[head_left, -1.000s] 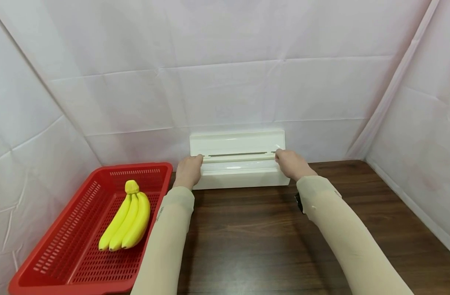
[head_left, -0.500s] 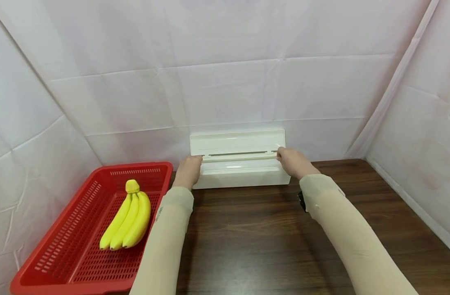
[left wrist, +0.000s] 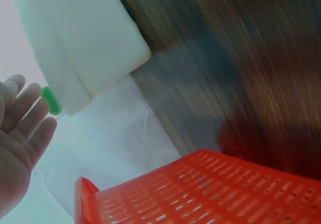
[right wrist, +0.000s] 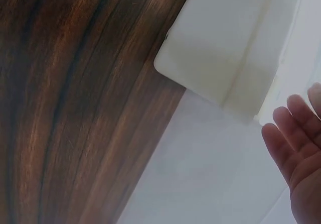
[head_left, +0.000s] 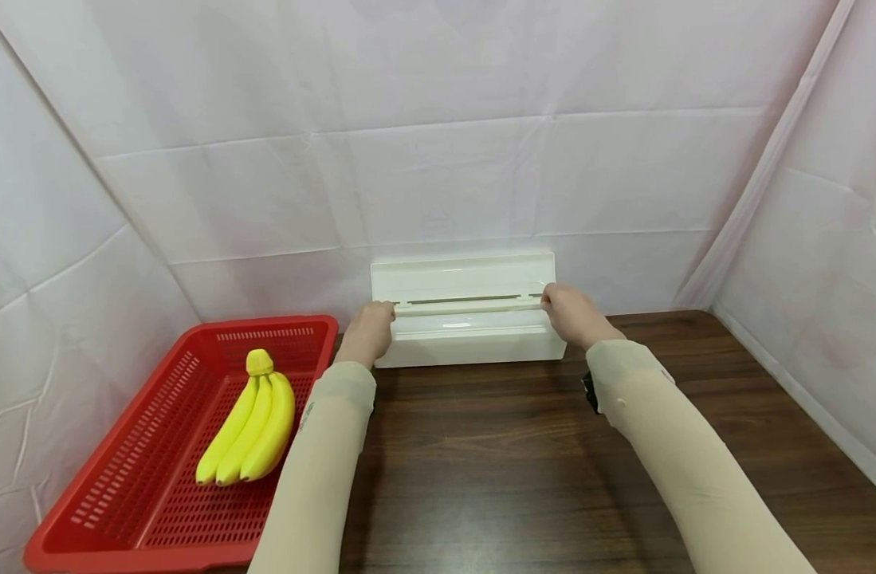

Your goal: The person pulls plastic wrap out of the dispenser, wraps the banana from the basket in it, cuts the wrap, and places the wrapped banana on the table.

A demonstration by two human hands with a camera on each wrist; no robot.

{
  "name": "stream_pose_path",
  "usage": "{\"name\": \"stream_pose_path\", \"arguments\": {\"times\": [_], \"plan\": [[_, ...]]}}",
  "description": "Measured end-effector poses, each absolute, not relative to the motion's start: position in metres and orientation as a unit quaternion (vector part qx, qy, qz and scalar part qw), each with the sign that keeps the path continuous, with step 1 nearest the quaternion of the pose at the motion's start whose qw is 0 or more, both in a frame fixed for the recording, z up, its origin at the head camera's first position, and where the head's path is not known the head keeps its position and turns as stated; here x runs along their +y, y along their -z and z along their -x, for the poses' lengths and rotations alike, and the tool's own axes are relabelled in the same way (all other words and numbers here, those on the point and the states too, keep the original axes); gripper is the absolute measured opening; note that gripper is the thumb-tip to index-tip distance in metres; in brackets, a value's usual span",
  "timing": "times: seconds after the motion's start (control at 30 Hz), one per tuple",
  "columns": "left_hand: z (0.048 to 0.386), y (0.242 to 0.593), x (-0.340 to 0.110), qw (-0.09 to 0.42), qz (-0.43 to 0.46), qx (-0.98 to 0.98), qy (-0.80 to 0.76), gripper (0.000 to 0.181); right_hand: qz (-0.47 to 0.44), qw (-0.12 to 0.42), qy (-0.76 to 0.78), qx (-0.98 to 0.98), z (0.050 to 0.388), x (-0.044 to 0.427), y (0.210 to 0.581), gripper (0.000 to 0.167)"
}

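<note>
White box (head_left: 473,348) right of the red basket (head_left: 151,560), lid (head_left: 452,277) raised, both ends of its pale bar (head_left: 469,306) in hand

Starting at the red basket: inside it, a bunch of yellow bananas (head_left: 254,430), stem toward the far end; just right of its far right corner, the left hand (head_left: 368,331), fingers bent, seemingly grasping the pale bar's left end, exact contact hidden; in the left wrist view, a green piece (left wrist: 51,100) right by the fingertips, too unclear to name; farther right of the basket, the white box on the wooden table (head_left: 466,478), white cloth (head_left: 438,175) behind, pale bar spanning from hand to hand; farthest right of the basket, the right hand (head_left: 574,315), bent likewise, seemingly grasping the bar's right end, contact out of sight in the right wrist view.

Possible trouble, again outward from the basket: a bump of the left sleeve (head_left: 312,486) on the basket rim, from swinging too wide; a skewed or strained bar, from lifting unevenly at the two ends; a box dragged or tipped forward, from too hard a pull against a light body; a lid dropped onto fingers, from a knock.

Long axis of the box sideways, roughly square to the basket's long sides and parallel to the cloth behind; left end toward the basket, right end away; opening and front toward the person.
</note>
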State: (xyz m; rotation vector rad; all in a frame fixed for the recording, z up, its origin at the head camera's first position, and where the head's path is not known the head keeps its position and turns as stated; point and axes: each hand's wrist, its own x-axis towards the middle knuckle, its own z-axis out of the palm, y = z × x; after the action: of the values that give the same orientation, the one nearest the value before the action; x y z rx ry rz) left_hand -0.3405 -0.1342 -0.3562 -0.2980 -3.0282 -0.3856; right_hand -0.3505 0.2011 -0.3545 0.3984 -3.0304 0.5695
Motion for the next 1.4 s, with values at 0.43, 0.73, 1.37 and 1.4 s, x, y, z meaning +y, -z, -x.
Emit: {"name": "stream_pose_path", "arguments": {"times": [0.43, 0.73, 1.37, 1.4], "plan": [[0.340, 0.348, -0.134, 0.021, 0.078, -0.975, 0.206, 0.020, -0.117, 0.031, -0.240, -0.963, 0.345, 0.204, 0.353, 0.022], [0.331, 0.342, -0.137, 0.006, 0.067, -0.970, 0.235, 0.021, -0.123, 0.032, -0.255, -0.959, 0.338, 0.204, 0.350, 0.021], [0.317, 0.348, -0.143, 0.039, 0.072, -0.957, 0.278, 0.022, -0.138, 0.021, -0.266, -0.954, 0.333, 0.199, 0.355, 0.019], [0.317, 0.348, -0.143, 0.040, 0.072, -0.957, 0.279, 0.022, -0.136, 0.019, -0.267, -0.954, 0.333, 0.199, 0.354, 0.020]]}}
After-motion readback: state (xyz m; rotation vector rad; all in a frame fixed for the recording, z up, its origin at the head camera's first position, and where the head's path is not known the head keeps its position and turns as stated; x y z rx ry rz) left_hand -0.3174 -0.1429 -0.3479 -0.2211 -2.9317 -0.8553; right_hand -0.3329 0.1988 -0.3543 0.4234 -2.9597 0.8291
